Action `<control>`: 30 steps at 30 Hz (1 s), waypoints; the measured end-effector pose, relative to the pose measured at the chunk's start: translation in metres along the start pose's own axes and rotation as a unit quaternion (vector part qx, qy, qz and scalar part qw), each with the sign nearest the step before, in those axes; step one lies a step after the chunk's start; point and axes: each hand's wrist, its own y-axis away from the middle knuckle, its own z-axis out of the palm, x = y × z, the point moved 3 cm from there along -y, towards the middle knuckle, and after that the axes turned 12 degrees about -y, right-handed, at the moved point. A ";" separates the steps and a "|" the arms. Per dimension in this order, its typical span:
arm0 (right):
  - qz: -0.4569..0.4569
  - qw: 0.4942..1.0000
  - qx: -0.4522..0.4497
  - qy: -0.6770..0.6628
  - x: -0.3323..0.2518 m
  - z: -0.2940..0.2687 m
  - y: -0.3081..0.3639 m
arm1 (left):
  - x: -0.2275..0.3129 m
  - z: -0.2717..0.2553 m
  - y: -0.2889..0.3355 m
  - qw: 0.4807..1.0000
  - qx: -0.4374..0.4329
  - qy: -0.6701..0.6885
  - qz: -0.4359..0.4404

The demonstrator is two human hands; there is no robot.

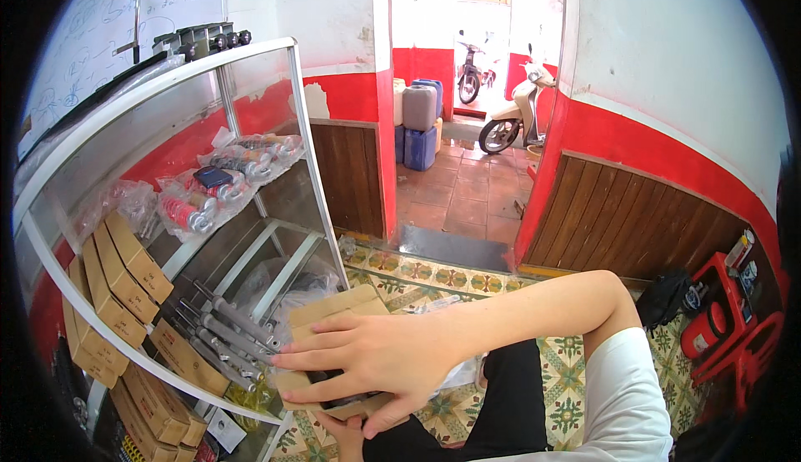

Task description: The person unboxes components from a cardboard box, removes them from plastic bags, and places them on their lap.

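Observation:
An open brown cardboard box (355,302) is tilted in front of me, beside the display shelf, with its flaps up. My right hand (359,358) reaches across from the right and lies over the box's opening, fingers stretched and spread. Something dark shows inside under my palm, but most of it is hidden. My left hand (342,439) is under the near side of the box, its fingers bent against the cardboard; part of it is covered by the box and my right hand.
A metal-framed glass shelf (302,141) on the left holds long cardboard boxes (117,295), metal tubes (229,328) and plastic-wrapped shock absorbers (183,212). Jerrycans (420,146) and a scooter (521,107) stand beyond the doorway. A red chair (755,353) and red bucket (703,331) are at right.

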 end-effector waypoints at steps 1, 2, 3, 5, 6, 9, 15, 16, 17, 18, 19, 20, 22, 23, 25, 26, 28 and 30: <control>0.000 1.000 0.003 0.000 -0.002 -0.001 0.005 | -0.005 0.003 0.005 1.000 -0.001 0.000 -0.005; -0.009 1.000 0.018 0.012 -0.005 -0.003 0.011 | -0.009 0.005 0.009 1.000 -0.004 0.002 -0.011; -0.019 0.999 0.034 0.024 -0.008 -0.005 0.017 | -0.012 0.007 0.012 1.000 -0.008 0.000 -0.018; -0.021 0.999 0.039 0.027 -0.010 -0.006 0.028 | -0.018 0.010 0.015 0.999 -0.021 -0.002 -0.028; -0.023 0.998 0.042 0.031 -0.012 -0.007 0.034 | -0.020 0.011 0.016 0.999 -0.031 -0.006 -0.032; 0.022 0.999 0.028 0.020 -0.014 -0.002 0.058 | -0.027 0.017 0.016 0.996 -0.074 -0.014 -0.051; 0.116 0.984 0.123 0.063 -0.042 0.008 0.128 | -0.046 0.024 0.016 0.972 -0.223 -0.023 -0.071; 0.123 0.982 0.129 0.063 -0.047 0.013 0.142 | -0.047 0.030 0.015 0.963 -0.259 -0.029 -0.074; 0.157 0.972 0.167 0.052 -0.050 0.017 0.158 | -0.048 0.036 0.013 0.953 -0.292 -0.036 -0.073; 0.185 0.961 0.203 0.039 -0.052 0.021 0.174 | -0.045 0.042 0.011 0.945 -0.315 -0.059 -0.066; 0.219 0.952 0.210 0.037 -0.057 0.025 0.191 | -0.037 0.055 0.007 0.935 -0.338 -0.088 -0.054; 0.226 0.950 0.211 0.041 -0.064 0.031 0.207 | -0.040 0.067 0.003 0.934 -0.344 -0.084 -0.054; 0.281 0.912 0.297 0.027 -0.072 0.045 0.240 | -0.035 0.087 0.000 0.888 -0.433 -0.147 -0.034; 0.282 0.910 0.303 0.027 -0.077 0.054 0.256 | -0.024 0.101 -0.003 0.873 -0.456 -0.170 -0.022; 0.340 0.847 0.409 0.007 -0.082 0.075 0.295 | -0.041 0.126 0.000 0.841 -0.504 -0.195 -0.030; 0.346 0.838 0.422 0.006 -0.085 0.087 0.312 | -0.049 0.138 0.002 0.812 -0.542 -0.214 -0.036; 0.384 0.758 0.527 -0.012 -0.090 0.112 0.347 | -0.053 0.166 0.008 0.775 -0.588 -0.227 -0.038; 0.403 0.717 0.569 -0.005 -0.090 0.136 0.373 | -0.069 0.188 0.017 0.715 -0.639 -0.273 -0.081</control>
